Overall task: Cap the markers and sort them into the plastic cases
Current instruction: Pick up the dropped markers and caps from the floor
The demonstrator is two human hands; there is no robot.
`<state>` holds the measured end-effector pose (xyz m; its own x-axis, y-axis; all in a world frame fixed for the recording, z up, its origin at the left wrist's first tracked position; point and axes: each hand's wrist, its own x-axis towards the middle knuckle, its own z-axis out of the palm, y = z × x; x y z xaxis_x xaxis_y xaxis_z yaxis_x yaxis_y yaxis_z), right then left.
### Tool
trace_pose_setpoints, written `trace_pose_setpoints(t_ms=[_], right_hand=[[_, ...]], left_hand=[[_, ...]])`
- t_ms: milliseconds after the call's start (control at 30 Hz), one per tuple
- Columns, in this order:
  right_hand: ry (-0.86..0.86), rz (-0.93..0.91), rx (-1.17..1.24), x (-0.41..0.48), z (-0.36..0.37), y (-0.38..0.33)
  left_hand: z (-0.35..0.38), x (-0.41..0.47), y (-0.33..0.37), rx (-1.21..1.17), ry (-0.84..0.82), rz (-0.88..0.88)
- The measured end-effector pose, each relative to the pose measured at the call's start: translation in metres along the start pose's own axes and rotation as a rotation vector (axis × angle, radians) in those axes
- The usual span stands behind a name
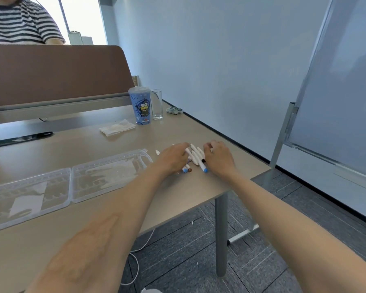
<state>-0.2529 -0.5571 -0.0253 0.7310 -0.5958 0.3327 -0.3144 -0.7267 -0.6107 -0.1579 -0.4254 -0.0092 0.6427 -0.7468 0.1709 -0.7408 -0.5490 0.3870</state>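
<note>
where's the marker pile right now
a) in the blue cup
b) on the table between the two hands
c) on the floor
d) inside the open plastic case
b: the markers lie loose on the table between the left hand and the right hand, to the right of the open plastic case.

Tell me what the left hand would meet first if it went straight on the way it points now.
The pile of white markers: the left hand points toward them and its fingertips seem to touch them. Beyond lies the right hand.
</note>
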Motion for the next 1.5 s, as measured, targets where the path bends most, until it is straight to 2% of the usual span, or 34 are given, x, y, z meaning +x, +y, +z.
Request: trace_pose_setpoints(t_ms=[100,333,467,600,867,1167,1333,1500], right_hand=[[-0.03,0.015,-0.047,-0.031,-0.028,0.011],[-0.012,0.033,-0.224,-0.136,-0.102,0.053],[0.01,0.082,-0.264,-0.202,-0.131,0.09],[-0.017,0.198,-0.26,-0.263,-0.13,0.15],[-0.191,0.469,-0.116,-0.36,-0.035,0.295],[-0.358,0.69,-0.067,-0.454,0.122,0.455],[-0.415,0.786,-0.062,-0.483,0.189,0.501],[-0.517,0.894,-0.159,-0.495,0.246,0.514]], left_hand=[[0.0,-0.021,0.031,0.001,0.008,0.033],[0.025,-0.088,0.124,0.039,-0.081,0.288],[0.079,-0.123,0.168,-0.049,-0.157,0.395],[0.158,-0.153,0.191,-0.024,-0.263,0.374],[0.337,-0.2,0.14,0.105,-0.628,0.244],[0.541,-0.24,0.043,0.14,-0.847,0.076],[0.612,-0.269,0.005,0.128,-0.904,0.028],[0.661,-0.291,-0.02,0.163,-0.96,-0.135]])
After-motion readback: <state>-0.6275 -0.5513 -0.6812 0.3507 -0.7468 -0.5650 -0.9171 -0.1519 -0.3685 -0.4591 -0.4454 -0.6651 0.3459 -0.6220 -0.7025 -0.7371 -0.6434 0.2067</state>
